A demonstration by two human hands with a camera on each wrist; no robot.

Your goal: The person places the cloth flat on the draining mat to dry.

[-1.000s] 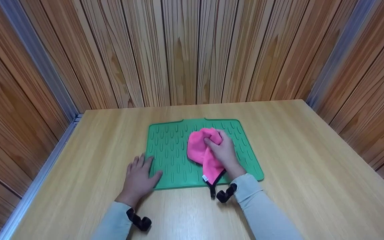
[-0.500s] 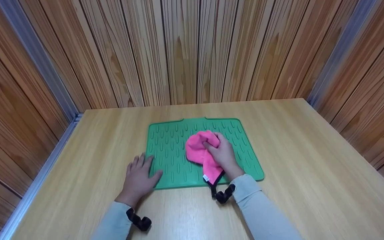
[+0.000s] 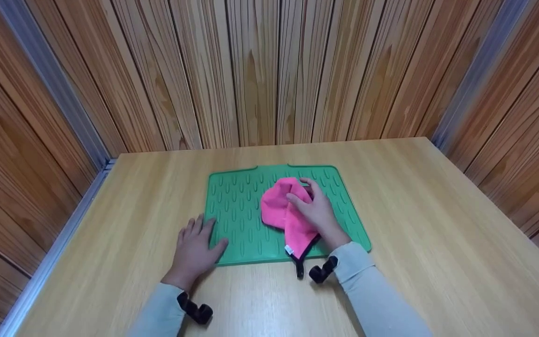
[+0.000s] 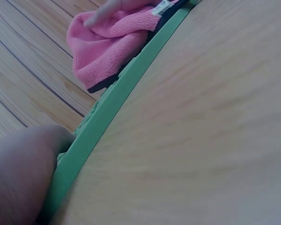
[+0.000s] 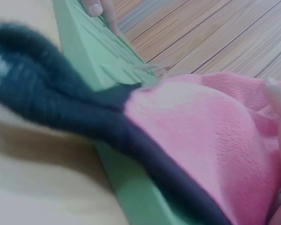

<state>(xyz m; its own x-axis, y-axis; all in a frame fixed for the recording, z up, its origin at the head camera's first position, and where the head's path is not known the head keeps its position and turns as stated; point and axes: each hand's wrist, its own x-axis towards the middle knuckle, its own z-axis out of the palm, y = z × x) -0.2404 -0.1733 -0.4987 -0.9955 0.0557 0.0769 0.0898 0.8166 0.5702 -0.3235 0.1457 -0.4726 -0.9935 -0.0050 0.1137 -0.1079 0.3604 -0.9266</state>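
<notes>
On my feed, the right hand (image 3: 321, 210) had just eased its bunching grip on the pink cloth (image 3: 276, 213), fingers relaxed, thumb resting on fabric, index arched clear; I judged control over the work looser. The cloth lay on the green mat (image 3: 232, 234) around its middle, black loop (image 3: 300, 269) past its near edge, while the left hand (image 3: 195, 252) rested, fingers spread, at its left edge.

Wrist views low, seemingly near mat (image 3: 236, 220)
</notes>
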